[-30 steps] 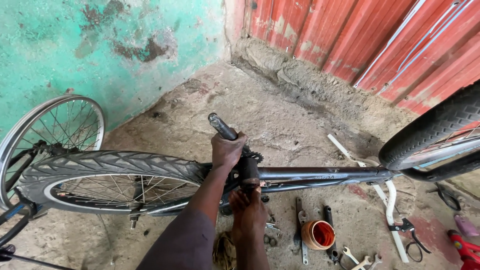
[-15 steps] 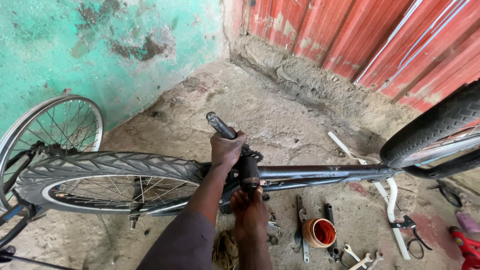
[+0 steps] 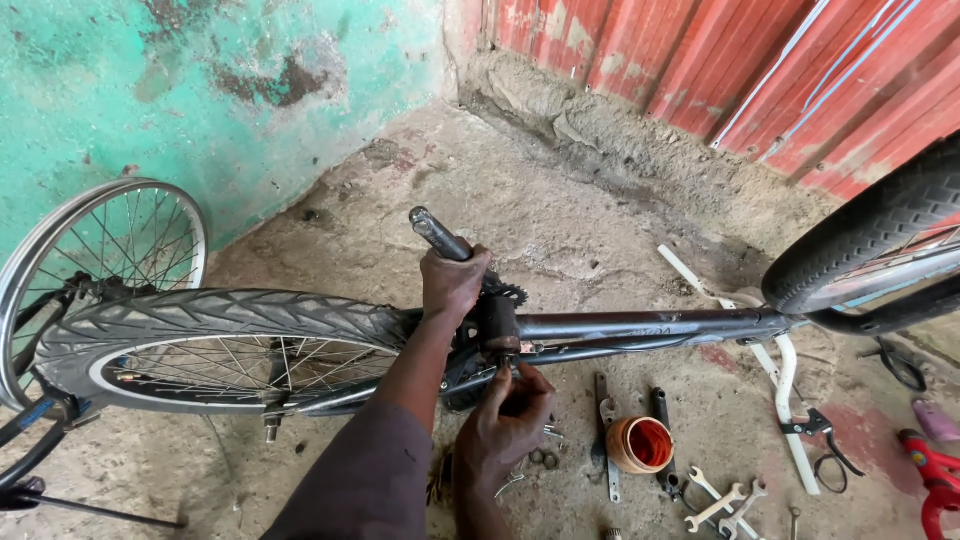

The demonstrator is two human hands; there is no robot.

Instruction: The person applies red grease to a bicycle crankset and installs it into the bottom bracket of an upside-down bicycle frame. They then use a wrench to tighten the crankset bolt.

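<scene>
Head view: I count two wheels on one black steel bicycle frame (image 3: 640,328) lying crosswise. My left hand (image 3: 452,282) grips its black crank arm (image 3: 438,234), pointing up-left; right hand (image 3: 508,418) fingers pinch underneath.

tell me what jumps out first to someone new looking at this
An upturned bicycle frame spans the middle, its rear wheel at left. The left hand grips a crank arm above it while the right hand works underneath. An orange cup and wrenches lie on the concrete floor, lower right.
</scene>
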